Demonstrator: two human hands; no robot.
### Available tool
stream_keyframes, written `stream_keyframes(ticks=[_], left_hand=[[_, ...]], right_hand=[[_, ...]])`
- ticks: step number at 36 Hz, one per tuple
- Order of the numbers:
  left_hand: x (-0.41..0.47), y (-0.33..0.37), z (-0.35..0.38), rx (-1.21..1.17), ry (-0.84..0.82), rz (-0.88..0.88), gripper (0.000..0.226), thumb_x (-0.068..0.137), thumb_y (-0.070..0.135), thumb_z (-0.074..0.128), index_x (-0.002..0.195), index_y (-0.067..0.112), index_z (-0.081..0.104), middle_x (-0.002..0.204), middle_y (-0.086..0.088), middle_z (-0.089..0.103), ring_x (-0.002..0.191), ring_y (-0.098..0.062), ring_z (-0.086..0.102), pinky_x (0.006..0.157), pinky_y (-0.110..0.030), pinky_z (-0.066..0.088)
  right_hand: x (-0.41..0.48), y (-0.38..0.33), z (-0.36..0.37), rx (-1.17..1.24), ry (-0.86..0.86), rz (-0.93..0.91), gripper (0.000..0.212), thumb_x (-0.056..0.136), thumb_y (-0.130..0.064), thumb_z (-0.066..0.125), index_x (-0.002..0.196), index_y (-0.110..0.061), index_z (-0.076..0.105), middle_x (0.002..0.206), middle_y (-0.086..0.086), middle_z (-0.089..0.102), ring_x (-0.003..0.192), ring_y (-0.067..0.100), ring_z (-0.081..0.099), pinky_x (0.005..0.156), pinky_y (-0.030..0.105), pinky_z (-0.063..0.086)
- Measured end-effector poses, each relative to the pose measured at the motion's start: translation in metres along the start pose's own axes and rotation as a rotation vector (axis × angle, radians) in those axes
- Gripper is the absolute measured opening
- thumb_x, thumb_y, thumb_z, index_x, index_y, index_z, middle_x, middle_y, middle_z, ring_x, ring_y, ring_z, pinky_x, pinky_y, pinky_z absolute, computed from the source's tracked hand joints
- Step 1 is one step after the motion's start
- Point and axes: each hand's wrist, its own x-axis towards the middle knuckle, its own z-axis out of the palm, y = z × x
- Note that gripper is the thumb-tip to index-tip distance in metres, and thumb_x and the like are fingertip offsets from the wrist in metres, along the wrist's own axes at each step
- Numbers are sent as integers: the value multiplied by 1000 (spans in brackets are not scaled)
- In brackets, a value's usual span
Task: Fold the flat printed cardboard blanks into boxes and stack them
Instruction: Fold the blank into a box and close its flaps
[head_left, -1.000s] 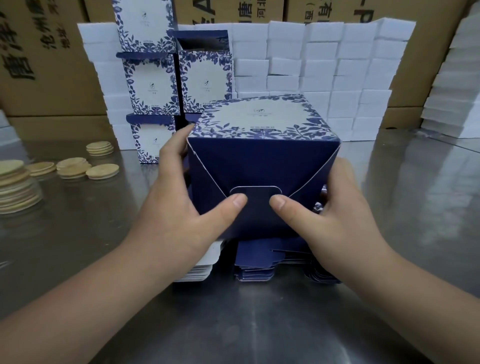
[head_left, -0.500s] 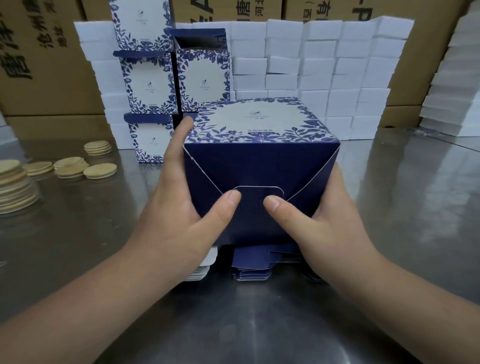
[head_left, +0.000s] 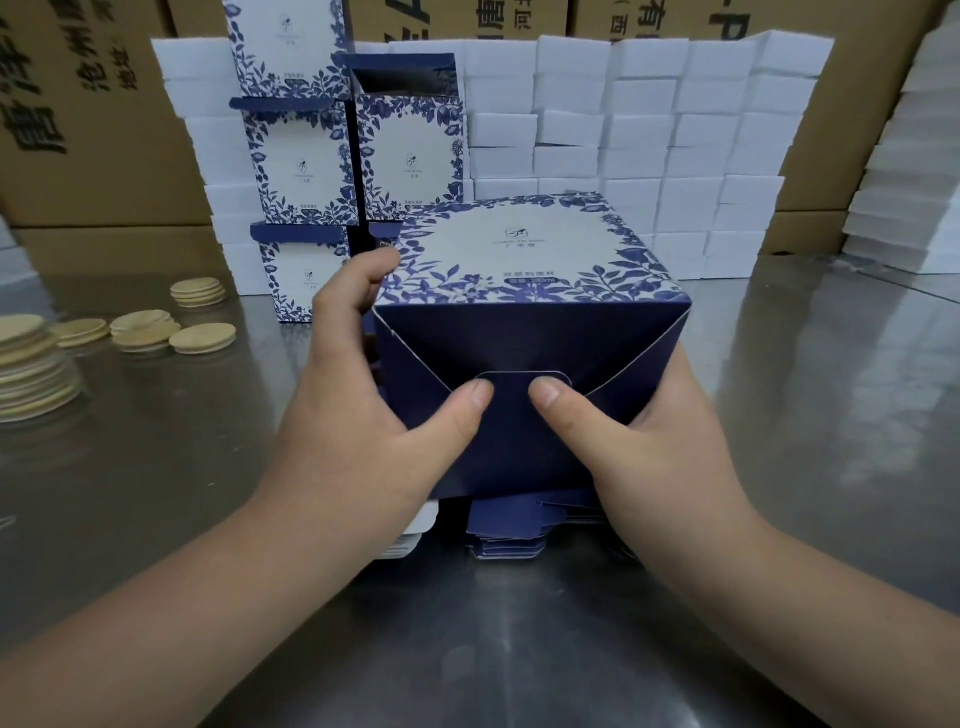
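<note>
A navy box with a blue leaf print (head_left: 524, 270) is held between both hands, its folded navy bottom facing me. My left hand (head_left: 363, 405) grips its left side, fingers curled over the printed face, thumb pressing the centre tab. My right hand (head_left: 660, 452) grips the right side, thumb on the same tab. Under the box lies a pile of flat navy blanks (head_left: 506, 530). Several folded boxes (head_left: 353, 156) stand stacked behind at the left.
The steel table (head_left: 519, 649) carries round wooden lids (head_left: 150, 327) and a taller lid pile (head_left: 31, 369) at the left. A wall of white foam blocks (head_left: 649, 130) stands at the back, brown cartons (head_left: 78, 104) behind it.
The box has come slightly lower and nearer. My left fingers have curled over its top edge, and both thumbs have moved closer together on the tab.
</note>
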Motion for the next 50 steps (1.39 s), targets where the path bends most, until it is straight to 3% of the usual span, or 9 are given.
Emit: stream_keyframes(ticks=[6,10,16,21,25,29,33,38,50], left_hand=[[0,-2,2,21,23,13,66,56,50,65,107,70,29,114,40,46,103,12,52,88,-24,46],[-1,-4,3,37,45,23,69,60,37,71,104,71,29,116,36,47,103,12,52,85,-12,43],[-2,-4,5,58,86,21,69,59,36,71,99,73,28,105,50,43,93,24,48,70,5,34],[-3,-2,5,84,101,51,66,61,34,71,103,65,30,102,56,39,91,30,44,69,8,31],[-3,-2,6,87,115,46,64,60,34,72,103,61,32,102,57,38,91,31,43,69,8,30],[-3,-3,6,86,125,39,64,59,35,72,102,61,32,102,56,39,91,29,43,69,8,30],[-2,-3,6,102,137,39,65,58,36,72,101,63,31,102,55,40,91,28,44,69,7,31],[-3,-4,6,104,144,41,66,58,36,73,102,61,31,102,55,40,92,29,44,70,7,30],[-4,-7,7,122,154,75,73,64,24,83,102,60,33,100,55,41,90,29,44,69,7,30]], right_hand=[[1,1,1,-10,19,14,43,72,-24,70,106,-46,56,106,-23,67,98,-3,64,77,16,51],[2,1,1,-23,44,31,43,69,-25,71,105,-45,57,104,-23,68,98,-2,64,82,25,50],[2,2,2,-30,84,25,42,67,-25,72,100,-47,57,100,-26,68,95,-6,63,76,17,52],[2,2,3,-49,86,17,42,68,-25,71,98,-50,57,99,-28,67,93,-8,63,75,13,50],[2,2,4,-54,95,25,42,68,-26,71,99,-49,57,100,-26,68,95,-6,63,77,22,51],[2,2,5,-58,104,21,41,68,-25,71,99,-49,57,99,-27,67,94,-7,63,74,16,51],[2,3,5,-61,110,20,41,69,-23,70,100,-45,57,99,-25,68,94,-5,64,77,20,51],[2,3,5,-59,106,4,40,69,-20,69,98,-45,57,97,-27,68,92,-8,63,72,10,49],[1,3,4,-37,94,-1,42,72,-13,66,102,-40,57,98,-24,68,92,-7,63,72,10,49]])
